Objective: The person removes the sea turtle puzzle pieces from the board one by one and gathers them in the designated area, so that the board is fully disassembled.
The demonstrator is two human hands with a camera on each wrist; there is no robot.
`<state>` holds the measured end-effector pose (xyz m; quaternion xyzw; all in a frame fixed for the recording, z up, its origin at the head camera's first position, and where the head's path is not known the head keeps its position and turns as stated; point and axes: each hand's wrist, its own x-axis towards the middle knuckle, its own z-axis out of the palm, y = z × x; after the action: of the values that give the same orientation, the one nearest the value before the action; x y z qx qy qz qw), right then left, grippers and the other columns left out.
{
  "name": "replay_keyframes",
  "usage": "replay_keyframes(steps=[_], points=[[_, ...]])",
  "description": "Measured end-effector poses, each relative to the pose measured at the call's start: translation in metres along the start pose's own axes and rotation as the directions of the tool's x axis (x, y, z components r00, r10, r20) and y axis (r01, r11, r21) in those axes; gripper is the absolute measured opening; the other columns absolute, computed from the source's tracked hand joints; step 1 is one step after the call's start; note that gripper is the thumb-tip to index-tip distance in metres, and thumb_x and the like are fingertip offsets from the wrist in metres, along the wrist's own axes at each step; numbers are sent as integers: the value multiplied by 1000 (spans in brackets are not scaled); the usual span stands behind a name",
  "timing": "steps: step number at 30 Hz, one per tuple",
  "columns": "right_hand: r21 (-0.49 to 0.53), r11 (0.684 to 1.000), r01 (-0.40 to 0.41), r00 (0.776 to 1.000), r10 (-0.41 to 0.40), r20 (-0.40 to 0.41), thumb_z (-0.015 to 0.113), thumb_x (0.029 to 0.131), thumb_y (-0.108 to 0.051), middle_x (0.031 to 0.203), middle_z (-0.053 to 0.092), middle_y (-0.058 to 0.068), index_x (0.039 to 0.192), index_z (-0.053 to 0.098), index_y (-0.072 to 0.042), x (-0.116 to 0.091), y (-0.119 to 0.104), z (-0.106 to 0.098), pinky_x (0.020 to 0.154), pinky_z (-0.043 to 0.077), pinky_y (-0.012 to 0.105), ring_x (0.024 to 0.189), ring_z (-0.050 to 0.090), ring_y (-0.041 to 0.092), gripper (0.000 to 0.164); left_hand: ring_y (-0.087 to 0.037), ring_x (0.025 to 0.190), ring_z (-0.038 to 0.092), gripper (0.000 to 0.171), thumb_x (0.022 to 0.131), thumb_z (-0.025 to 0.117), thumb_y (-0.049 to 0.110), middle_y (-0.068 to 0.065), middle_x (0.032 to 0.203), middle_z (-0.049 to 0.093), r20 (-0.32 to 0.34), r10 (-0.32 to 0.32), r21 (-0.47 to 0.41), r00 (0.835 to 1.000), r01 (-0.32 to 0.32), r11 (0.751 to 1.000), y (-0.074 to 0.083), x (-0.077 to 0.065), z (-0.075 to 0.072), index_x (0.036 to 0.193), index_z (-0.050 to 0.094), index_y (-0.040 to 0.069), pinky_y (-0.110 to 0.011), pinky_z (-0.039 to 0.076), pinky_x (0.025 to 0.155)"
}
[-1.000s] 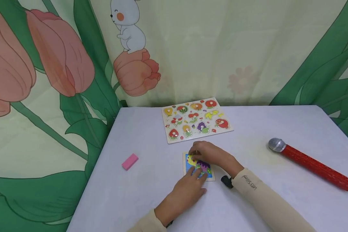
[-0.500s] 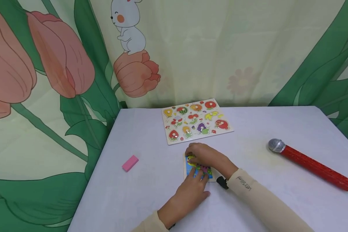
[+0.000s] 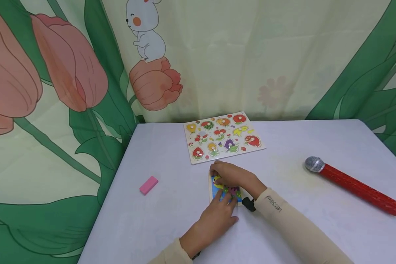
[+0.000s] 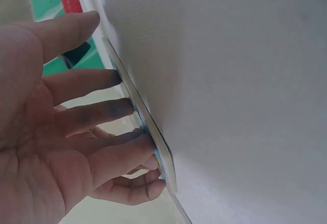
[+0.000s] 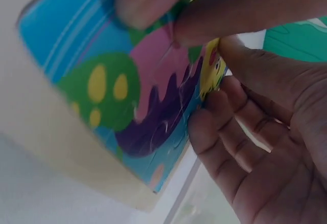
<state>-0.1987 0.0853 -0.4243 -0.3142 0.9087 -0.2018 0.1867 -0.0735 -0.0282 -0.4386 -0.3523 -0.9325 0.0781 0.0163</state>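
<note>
One small, thin picture board (image 5: pixel 143 96), pale-bordered, its blue field printed yellow, green, pink and jagged purple; I make out yellow spots on the green. Lies picture side up on the white worktop (image 3: pixel 175 157), part of its face hidden from me.

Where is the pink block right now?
In the head view, the pink block lies on the white table, left of the small picture board and the left hand.
</note>
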Motion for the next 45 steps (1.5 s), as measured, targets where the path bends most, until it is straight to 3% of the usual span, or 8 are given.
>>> replay_keyframes(steps=[8, 16, 20, 24, 29, 35, 41, 45], points=[[47, 996, -70, 997, 70, -12, 79, 91, -9, 98, 64, -3, 106, 69, -12, 2, 1, -4, 90, 55, 33, 89, 59, 15, 19, -17, 134, 51, 55, 96, 68, 51, -3, 135, 62, -3, -8, -7, 1000, 8, 1000, -2, 3, -3, 136, 67, 13, -38, 37, 117], [61, 995, -81, 996, 84, -43, 82, 89, -11, 99, 67, -4, 106, 71, -15, -1, 2, -4, 90, 55, 36, 91, 61, 14, 20, -16, 134, 51, 53, 96, 69, 49, -2, 135, 62, 4, 1, -25, 1000, -1, 1000, -3, 5, -5, 135, 67, 13, -38, 38, 116], [150, 988, -38, 992, 55, -115, 83, 87, -9, 95, 67, -6, 97, 72, -17, -6, 3, 0, 84, 56, 36, 87, 62, 13, 17, -16, 134, 50, 54, 97, 68, 50, -2, 136, 62, 22, 15, -13, 1000, -15, 1000, -3, 5, -7, 136, 67, 12, -39, 38, 116], [288, 957, 22, 982, 34, -187, 79, 89, -4, 94, 67, -3, 98, 75, -13, -15, 15, -5, 82, 58, 35, 85, 65, 15, 13, -17, 135, 51, 54, 97, 69, 48, -2, 138, 62, 47, 4, -44, 999, -2, 999, -2, 6, -7, 137, 66, 11, -39, 37, 116], [335, 937, -102, 956, 185, -227, 77, 92, -5, 98, 71, 5, 108, 78, -6, -33, 48, -29, 73, 57, 32, 84, 63, 21, 17, -23, 135, 52, 53, 96, 71, 44, -4, 140, 61, 81, -31, -139, 996, 42, 989, -1, 8, -7, 138, 66, 11, -39, 37, 116], [347, 900, -263, 933, 329, -146, 76, 91, -5, 97, 71, 9, 109, 79, -2, -46, 78, -44, 65, 51, 29, 81, 59, 22, 18, -24, 133, 55, 53, 96, 72, 46, -3, 137, 63, 80, -34, -113, 996, 43, 993, -1, 6, -6, 137, 67, 12, -40, 40, 115], [340, 890, -305, 923, 364, -125, 73, 93, -2, 99, 73, 9, 109, 79, -2, -45, 85, -40, 67, 50, 29, 81, 58, 21, 17, -21, 132, 55, 52, 96, 71, 46, -1, 136, 64, 66, -19, -88, 998, 25, 996, -1, 7, -5, 137, 67, 13, -39, 39, 115], [326, 905, -273, 936, 328, -127, 71, 93, 0, 103, 74, 11, 109, 79, -2, -42, 86, -37, 71, 51, 31, 84, 59, 22, 17, -23, 132, 56, 53, 96, 72, 46, -2, 137, 63, 76, -36, -108, 996, 44, 993, -1, 7, -6, 137, 67, 13, -39, 40, 114]])
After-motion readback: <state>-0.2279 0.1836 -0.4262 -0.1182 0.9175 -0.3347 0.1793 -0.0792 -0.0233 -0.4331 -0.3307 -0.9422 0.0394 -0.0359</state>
